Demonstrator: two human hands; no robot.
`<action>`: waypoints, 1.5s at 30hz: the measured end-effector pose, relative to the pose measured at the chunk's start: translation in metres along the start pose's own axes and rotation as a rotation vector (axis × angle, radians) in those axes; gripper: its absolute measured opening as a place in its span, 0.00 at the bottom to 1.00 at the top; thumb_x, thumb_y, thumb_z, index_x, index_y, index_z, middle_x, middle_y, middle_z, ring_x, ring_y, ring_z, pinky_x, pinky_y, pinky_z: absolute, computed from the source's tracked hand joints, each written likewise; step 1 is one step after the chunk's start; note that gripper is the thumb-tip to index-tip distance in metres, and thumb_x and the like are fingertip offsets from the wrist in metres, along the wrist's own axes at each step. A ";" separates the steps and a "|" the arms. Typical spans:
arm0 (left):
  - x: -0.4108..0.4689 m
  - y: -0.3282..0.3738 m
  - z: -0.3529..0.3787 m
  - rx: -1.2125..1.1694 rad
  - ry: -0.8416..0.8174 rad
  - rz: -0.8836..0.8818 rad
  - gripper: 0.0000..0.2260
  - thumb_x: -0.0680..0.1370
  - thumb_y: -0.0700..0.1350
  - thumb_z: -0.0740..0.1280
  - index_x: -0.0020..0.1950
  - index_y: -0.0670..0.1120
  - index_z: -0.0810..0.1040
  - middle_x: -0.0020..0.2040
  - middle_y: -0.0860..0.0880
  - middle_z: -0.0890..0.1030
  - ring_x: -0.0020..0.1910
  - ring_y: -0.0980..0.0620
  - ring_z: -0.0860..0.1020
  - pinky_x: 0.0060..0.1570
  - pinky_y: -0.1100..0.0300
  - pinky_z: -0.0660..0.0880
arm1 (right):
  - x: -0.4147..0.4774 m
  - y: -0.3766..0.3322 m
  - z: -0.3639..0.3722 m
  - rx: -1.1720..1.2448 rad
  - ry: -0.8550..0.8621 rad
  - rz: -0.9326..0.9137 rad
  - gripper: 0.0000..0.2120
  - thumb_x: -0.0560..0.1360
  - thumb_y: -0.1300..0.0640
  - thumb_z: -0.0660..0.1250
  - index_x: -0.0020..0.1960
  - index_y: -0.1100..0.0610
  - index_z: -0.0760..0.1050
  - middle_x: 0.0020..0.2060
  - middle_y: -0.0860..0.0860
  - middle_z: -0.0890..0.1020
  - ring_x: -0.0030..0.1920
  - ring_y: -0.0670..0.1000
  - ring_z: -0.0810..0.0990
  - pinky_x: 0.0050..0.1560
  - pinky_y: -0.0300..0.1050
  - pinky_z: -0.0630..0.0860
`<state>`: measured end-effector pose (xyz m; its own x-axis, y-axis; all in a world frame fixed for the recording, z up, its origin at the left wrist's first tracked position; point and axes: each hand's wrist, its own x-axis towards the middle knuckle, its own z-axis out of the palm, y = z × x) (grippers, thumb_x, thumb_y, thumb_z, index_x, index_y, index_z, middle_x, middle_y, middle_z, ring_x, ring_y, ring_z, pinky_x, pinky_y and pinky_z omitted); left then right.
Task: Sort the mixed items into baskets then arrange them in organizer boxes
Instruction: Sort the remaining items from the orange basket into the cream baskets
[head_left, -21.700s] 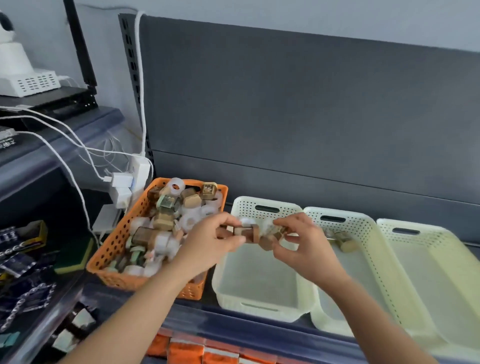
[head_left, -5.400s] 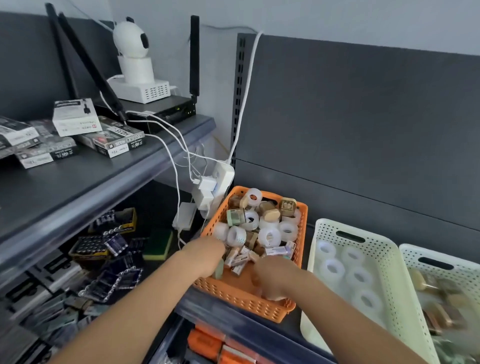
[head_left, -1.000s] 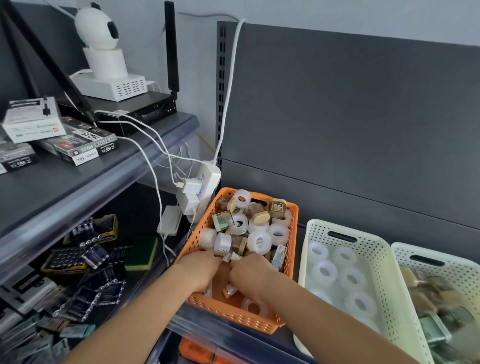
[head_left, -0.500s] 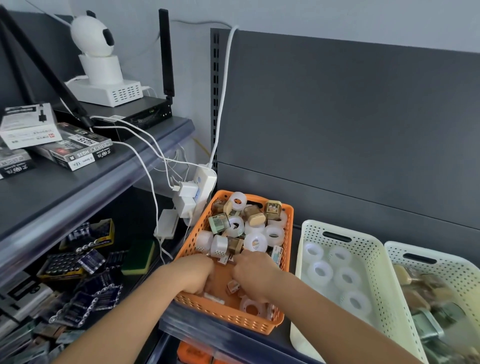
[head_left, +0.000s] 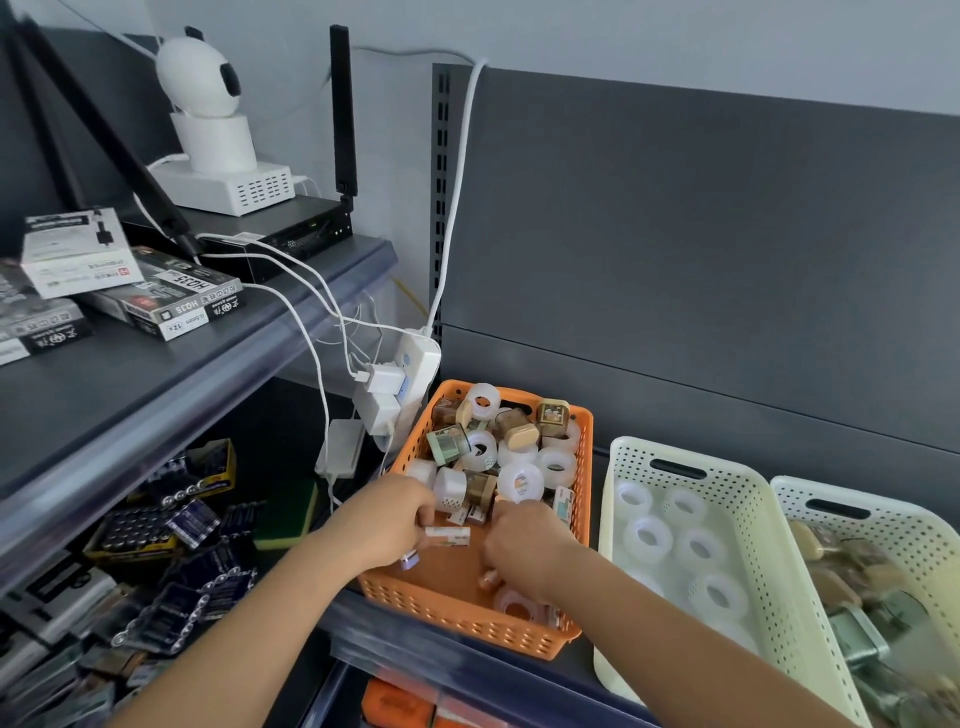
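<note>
Head cam: both hands are down in the orange basket (head_left: 586, 467), far left of the row. Left hand (head_left: 396, 524) has a small white tube (head_left: 448, 536) pinched in thumb and fingertips over the near-left part. Right hand (head_left: 521, 546) is knuckles-up just right of it, fingers curled down toward the basket floor, can't tell if it's got anything. Mixed pile (head_left: 500, 448) fills the far end, and tape rolls (head_left: 648, 538) sit in the cream basket (head_left: 759, 540) next door
</note>
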<state>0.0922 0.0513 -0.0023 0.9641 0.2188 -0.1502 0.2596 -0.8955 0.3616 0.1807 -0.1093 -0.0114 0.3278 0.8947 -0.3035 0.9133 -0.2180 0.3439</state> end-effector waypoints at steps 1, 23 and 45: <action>-0.001 0.000 0.000 -0.016 0.013 0.001 0.02 0.74 0.44 0.70 0.46 0.49 0.80 0.45 0.53 0.79 0.43 0.55 0.77 0.43 0.60 0.75 | 0.001 0.000 0.000 -0.009 -0.001 -0.005 0.07 0.77 0.59 0.64 0.51 0.58 0.79 0.47 0.55 0.80 0.50 0.54 0.73 0.37 0.47 0.68; 0.002 0.001 -0.003 -0.471 0.305 -0.012 0.02 0.74 0.41 0.72 0.46 0.46 0.81 0.43 0.52 0.80 0.38 0.56 0.79 0.33 0.67 0.76 | -0.015 0.004 0.001 1.035 0.511 0.510 0.10 0.73 0.57 0.71 0.54 0.50 0.82 0.45 0.47 0.80 0.44 0.46 0.78 0.44 0.36 0.73; -0.009 0.293 0.086 -0.980 0.077 0.267 0.03 0.72 0.42 0.74 0.42 0.49 0.82 0.39 0.54 0.83 0.36 0.55 0.83 0.37 0.58 0.80 | -0.295 0.066 0.070 1.560 1.049 1.062 0.05 0.72 0.58 0.72 0.44 0.48 0.82 0.33 0.49 0.84 0.31 0.48 0.80 0.34 0.46 0.79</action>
<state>0.1552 -0.2465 0.0258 0.9891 0.1139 0.0931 -0.0670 -0.2146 0.9744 0.1611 -0.4153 0.0385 0.9923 -0.0362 0.1183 0.1079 -0.2161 -0.9704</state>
